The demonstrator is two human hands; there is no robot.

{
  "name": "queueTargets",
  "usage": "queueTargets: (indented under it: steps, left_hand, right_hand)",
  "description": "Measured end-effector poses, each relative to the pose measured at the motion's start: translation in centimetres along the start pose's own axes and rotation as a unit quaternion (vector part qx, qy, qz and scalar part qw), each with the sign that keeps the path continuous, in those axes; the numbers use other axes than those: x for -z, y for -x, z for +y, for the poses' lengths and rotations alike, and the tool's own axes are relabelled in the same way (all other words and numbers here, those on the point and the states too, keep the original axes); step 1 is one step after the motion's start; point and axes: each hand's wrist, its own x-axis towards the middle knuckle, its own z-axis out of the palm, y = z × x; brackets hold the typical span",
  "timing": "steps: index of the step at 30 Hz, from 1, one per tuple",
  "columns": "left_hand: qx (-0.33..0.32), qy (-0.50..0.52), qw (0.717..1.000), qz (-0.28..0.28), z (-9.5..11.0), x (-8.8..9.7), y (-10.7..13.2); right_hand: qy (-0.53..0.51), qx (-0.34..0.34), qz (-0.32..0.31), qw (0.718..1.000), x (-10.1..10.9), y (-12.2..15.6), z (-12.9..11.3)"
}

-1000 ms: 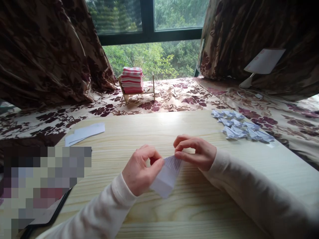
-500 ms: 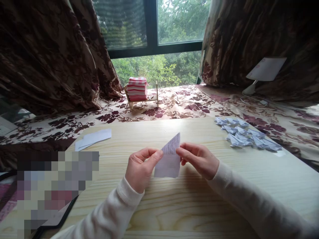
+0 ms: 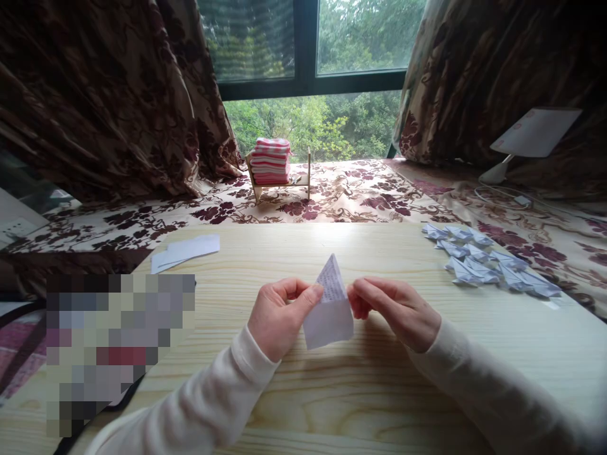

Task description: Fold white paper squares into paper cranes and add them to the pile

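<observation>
A small folded piece of white paper (image 3: 329, 309) with handwriting on its pointed top is held upright over the light wooden table (image 3: 332, 392). My left hand (image 3: 279, 316) pinches its left edge between thumb and forefinger. My right hand (image 3: 398, 309) pinches its right edge the same way. Both sleeves are cream-coloured.
Several folded paper pieces (image 3: 488, 265) lie in a pile at the table's right. Loose white paper slips (image 3: 184, 251) lie at the left. A blurred patch hides things at the lower left. Behind stand a small wooden rack with striped cloth (image 3: 272, 164), a lamp (image 3: 526, 139), curtains and a window.
The paper went from hanging low and flat between the hands to standing upright with its point up. The fold at the top now looks sharper and narrower.
</observation>
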Motion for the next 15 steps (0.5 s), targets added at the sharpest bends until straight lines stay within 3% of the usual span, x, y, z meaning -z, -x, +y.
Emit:
queueTargets:
  steps: [15]
  left_hand:
    - [0.022, 0.036, 0.999, -0.027, -0.15, -0.03, 0.3]
  right_hand:
    - [0.027, 0.022, -0.034, 0.999, -0.6, 0.32, -0.39]
